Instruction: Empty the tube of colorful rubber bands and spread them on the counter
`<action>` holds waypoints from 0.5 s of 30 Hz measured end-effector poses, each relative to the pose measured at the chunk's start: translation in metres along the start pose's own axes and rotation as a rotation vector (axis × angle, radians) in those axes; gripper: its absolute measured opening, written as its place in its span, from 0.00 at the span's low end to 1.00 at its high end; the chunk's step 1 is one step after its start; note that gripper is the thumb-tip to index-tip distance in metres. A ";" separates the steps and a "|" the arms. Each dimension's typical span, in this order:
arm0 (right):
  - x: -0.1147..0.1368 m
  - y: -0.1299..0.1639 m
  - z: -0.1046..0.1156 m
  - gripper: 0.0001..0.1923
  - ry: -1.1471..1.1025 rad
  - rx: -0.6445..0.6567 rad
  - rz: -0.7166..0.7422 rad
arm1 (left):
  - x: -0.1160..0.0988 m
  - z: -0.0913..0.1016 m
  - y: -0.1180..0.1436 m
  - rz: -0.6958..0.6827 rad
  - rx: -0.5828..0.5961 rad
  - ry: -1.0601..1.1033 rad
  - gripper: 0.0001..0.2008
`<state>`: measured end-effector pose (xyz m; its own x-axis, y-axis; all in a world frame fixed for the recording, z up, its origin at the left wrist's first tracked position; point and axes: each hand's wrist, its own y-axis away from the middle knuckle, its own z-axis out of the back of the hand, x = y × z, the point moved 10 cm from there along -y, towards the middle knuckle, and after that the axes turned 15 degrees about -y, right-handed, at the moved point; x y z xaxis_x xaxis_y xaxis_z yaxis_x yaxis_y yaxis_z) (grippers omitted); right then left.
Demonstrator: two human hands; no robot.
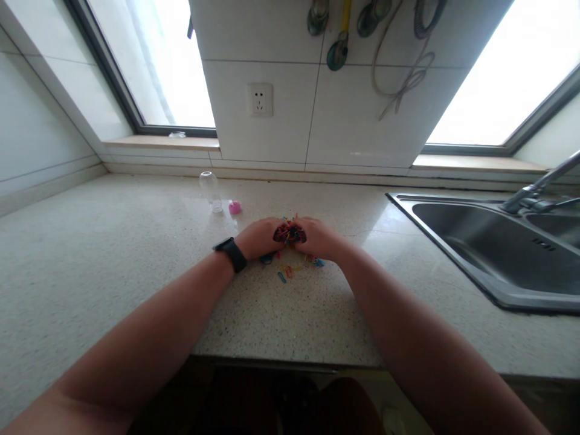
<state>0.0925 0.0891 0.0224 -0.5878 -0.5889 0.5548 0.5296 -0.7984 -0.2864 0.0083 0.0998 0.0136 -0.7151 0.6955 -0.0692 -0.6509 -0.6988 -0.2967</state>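
While both hands meet on the worktop (pixel 136 260):
Left hand (pixel 259 237): curled shut round one side of a bunch of coloured paper clips (pixel 289 232) (a black watch (pixel 231 254) on the wrist).
Right hand (pixel 317 237): closed on the bunch's other side, fingertips meeting the left's.
Loose clips (pixel 285 273): scattered just below the hands.
Glass bottle (pixel 211 190): lying beyond the left hand, pink cap (pixel 234 208) beside it.
Sink (pixel 498 248): well right.

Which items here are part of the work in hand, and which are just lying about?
In hand:
- left hand and right hand, gathering the coloured paper clips
- loose clips on the countertop

Lying about:
- clear small bottle
- pink cap
- sink
- tap
- wall socket
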 end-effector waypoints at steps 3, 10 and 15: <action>-0.005 -0.001 0.010 0.14 -0.082 -0.113 -0.045 | 0.007 0.009 0.000 0.064 -0.072 0.096 0.10; -0.019 0.000 0.023 0.12 -0.378 -0.301 -0.093 | 0.029 0.016 0.004 0.225 -0.167 0.377 0.15; -0.029 0.000 0.021 0.15 -0.574 -0.337 -0.149 | 0.032 0.015 0.002 0.230 -0.197 0.454 0.16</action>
<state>0.1226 0.1091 0.0227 -0.1731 -0.3844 0.9068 0.1943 -0.9159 -0.3512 -0.0201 0.1178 0.0251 -0.6228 0.5616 -0.5447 -0.3995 -0.8269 -0.3957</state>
